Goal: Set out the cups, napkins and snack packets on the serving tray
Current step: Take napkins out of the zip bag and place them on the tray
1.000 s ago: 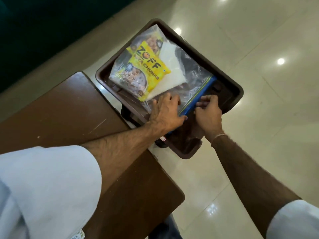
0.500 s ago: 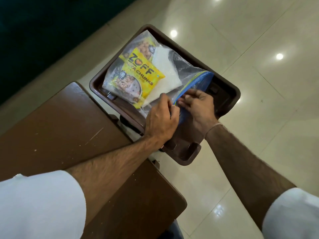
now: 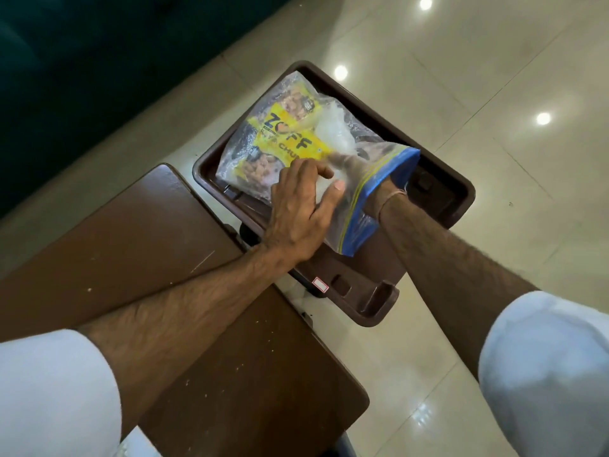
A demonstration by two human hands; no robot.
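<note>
Progress: early, by the look of it; nothing is laid out on the serving tray [image 3: 458, 206] yet, only the clear zip bag [image 3: 290, 140] lying in it.
Zip bag: its blue-edged mouth [image 3: 385, 192] gapes open around the right wrist; the rest of the bag stretches away beyond both hands.
Right hand [image 3: 354, 166]: pushed inside the bag through the mouth, seen dimly through the plastic; whether its fingers are spread or closed on anything cannot be told.
Left hand [image 3: 303, 206]: lies flat on the outside of the bag, fingers spread, thumb near the mouth, pressing the plastic down.
Snack packets [image 3: 286, 140]: yellow packets, inside the bag, just beyond the left fingertips.
Napkins [image 3: 333, 133]: a white wad inside the bag, just ahead of the right hand; probably the napkins.
Cups: none can be made out.
Left to do: everything must come out of the bag and be arranged on the tray.
</note>
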